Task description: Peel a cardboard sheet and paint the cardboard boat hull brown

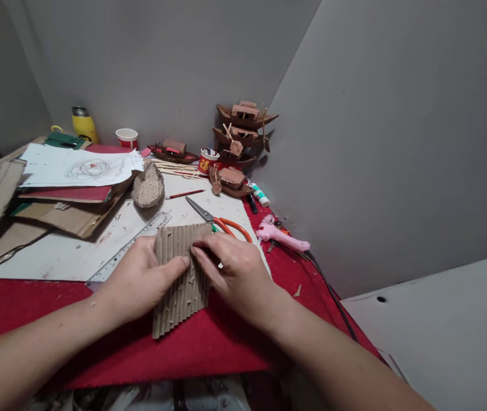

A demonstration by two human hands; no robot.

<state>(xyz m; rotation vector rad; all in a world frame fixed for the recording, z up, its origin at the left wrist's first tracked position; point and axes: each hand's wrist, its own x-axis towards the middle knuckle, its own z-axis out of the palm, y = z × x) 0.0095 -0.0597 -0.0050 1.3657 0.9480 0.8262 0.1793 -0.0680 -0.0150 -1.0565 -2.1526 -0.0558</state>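
Note:
A piece of corrugated cardboard (178, 297) with its ridges bared is held up over the table's front part. My left hand (144, 279) grips its left side, thumb lying across the ridged face. At the upper right of the piece, my right hand (234, 268) pinches with thumb and forefinger against the ridges; whether a scrap of paper is between the fingertips I cannot make out. Small torn paper bits cling to the ridges. Just behind the cardboard lie scissors (230, 225) with orange handles, their blades apart. A clear ruler (129, 245) rests beyond my left hand.
Cardboard sheets (72, 214) and a drawing (84, 167) are piled at left. A small cardboard hull (148, 187), a red pencil (185, 194) and sticks (177, 167) lie behind. Model boats (243, 117) are stacked against the wall. A pink glue gun (284, 234) with cord lies at right.

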